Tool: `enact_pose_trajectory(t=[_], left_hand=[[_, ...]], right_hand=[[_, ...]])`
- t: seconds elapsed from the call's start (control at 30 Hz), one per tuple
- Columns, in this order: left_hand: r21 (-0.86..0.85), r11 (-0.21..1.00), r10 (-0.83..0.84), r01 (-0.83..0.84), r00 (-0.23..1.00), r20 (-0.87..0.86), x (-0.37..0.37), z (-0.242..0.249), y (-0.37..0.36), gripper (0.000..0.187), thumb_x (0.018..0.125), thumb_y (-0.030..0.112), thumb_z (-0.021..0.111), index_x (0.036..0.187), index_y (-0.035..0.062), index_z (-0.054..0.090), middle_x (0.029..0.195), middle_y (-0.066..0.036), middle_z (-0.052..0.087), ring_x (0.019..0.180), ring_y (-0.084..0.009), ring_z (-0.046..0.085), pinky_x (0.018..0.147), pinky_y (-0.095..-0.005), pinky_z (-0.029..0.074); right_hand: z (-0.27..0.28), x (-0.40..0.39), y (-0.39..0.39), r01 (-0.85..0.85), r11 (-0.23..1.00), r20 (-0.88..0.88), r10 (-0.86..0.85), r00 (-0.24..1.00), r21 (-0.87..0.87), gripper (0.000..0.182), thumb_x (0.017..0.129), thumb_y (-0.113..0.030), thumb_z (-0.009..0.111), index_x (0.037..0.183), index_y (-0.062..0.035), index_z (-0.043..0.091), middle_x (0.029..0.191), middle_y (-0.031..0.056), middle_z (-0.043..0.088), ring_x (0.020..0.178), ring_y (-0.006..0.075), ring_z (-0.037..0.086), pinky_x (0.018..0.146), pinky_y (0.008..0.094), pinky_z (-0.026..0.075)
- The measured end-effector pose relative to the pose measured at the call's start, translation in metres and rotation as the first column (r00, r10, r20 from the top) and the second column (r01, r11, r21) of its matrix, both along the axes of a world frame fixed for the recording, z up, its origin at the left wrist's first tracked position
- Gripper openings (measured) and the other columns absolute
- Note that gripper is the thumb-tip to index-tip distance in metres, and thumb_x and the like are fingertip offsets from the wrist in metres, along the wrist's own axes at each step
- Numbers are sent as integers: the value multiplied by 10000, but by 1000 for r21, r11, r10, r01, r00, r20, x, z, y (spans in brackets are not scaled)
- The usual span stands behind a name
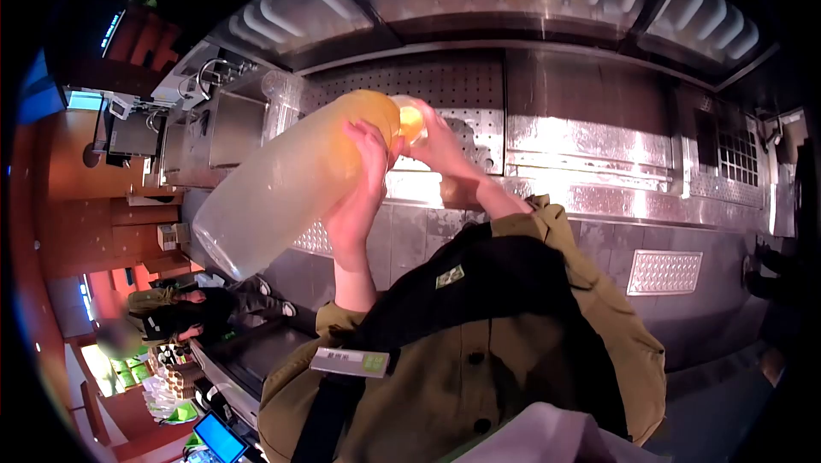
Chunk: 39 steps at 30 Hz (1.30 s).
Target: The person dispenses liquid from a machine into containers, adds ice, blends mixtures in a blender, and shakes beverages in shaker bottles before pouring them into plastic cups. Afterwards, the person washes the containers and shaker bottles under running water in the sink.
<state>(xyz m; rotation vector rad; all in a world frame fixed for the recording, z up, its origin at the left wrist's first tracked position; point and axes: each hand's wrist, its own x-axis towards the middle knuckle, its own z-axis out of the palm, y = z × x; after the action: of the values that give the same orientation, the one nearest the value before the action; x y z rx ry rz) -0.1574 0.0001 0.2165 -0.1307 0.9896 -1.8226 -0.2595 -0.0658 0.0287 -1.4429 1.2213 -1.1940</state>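
A large translucent container (278, 185) is tilted, with orange contents gathered at its upper right end. My left hand (363, 185) is wrapped round its side near that end. My right hand (438, 145) is closed round a small round orange-lit piece (411, 122) at the container's end; whether this is a cup, a lid or the container's mouth I cannot tell. Both hands are over the front edge of a steel counter. Behind them lies a perforated steel drain panel (428, 82).
A steel counter (590, 151) runs to the right, with a black grid (737, 155) at its far end. A sink (235, 129) and faucet (214, 74) stand at the left. Another person (201, 313) is at the lower left. A blue-lit screen (220, 437) stands nearby.
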Motion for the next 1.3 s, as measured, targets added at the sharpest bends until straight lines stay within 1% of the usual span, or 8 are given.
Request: enact_pose_trajectory(t=[0.17,0.3,0.83,0.93,0.97,1.03,1.2,1.3], left_hand=[[-49,998,-26,34,986,162,3,-9,-5,834,794,102,536,1375,79,-61,1141,-144,489,1030,-280,540,992,-441,320],[-104,970,-168,220,913,372,23,-25,-11,442,816,247,542,1192,32,457,1166,-132,465,1120,-250,463,1023,-432,269],[4,801,-558,599,742,372,55,-25,-24,617,786,348,591,1286,75,353,1146,-126,377,1090,-239,425,917,-431,407],[86,610,-530,788,326,783,49,-15,-29,521,828,329,549,1244,57,393,1051,-153,445,934,-255,490,772,-391,452],[199,463,-274,864,-74,959,43,-8,-33,437,854,287,526,1209,54,425,978,-147,493,825,-240,518,674,-343,461],[274,393,-22,878,-289,957,31,7,-35,345,883,272,497,1153,57,476,866,-125,548,685,-209,542,556,-298,457],[-43,355,-335,934,170,927,52,-8,-41,595,876,529,397,1237,59,450,977,-225,568,785,-291,589,651,-380,511],[289,434,-225,854,-208,952,58,1,-48,578,869,517,429,1211,54,483,1000,-162,591,811,-245,603,682,-363,512]], right_hand=[[-3,2,1,75,994,-38,-78,996,-75,828,608,-292,770,1300,-113,352,1203,155,487,1138,322,456,936,395,385],[9,-2,3,50,998,4,-50,999,-46,790,594,-283,771,1264,-105,392,1153,157,524,1112,330,474,918,404,393],[-11,1,-12,-38,997,32,40,999,-68,798,614,-257,770,1287,-113,367,1212,155,499,1151,325,449,953,406,370],[-6,0,-8,-29,998,41,31,999,-54,776,609,-207,763,1271,-74,382,1206,148,507,1153,310,457,961,390,368],[-3,-1,-8,-30,999,50,32,998,-38,761,604,-181,762,1260,-61,394,1199,144,513,1152,303,462,962,384,369],[-5,-2,-9,-37,997,45,40,998,-65,767,612,-185,757,1268,-59,382,1208,145,506,1158,304,456,966,383,365],[-1,-4,-7,-51,997,19,53,998,-59,812,615,-234,758,1295,-69,347,1235,143,485,1169,308,442,975,388,358],[-20,2,-12,-46,995,-27,44,999,-92,876,597,-319,777,1313,-90,326,1246,138,478,1170,313,437,980,403,357]])
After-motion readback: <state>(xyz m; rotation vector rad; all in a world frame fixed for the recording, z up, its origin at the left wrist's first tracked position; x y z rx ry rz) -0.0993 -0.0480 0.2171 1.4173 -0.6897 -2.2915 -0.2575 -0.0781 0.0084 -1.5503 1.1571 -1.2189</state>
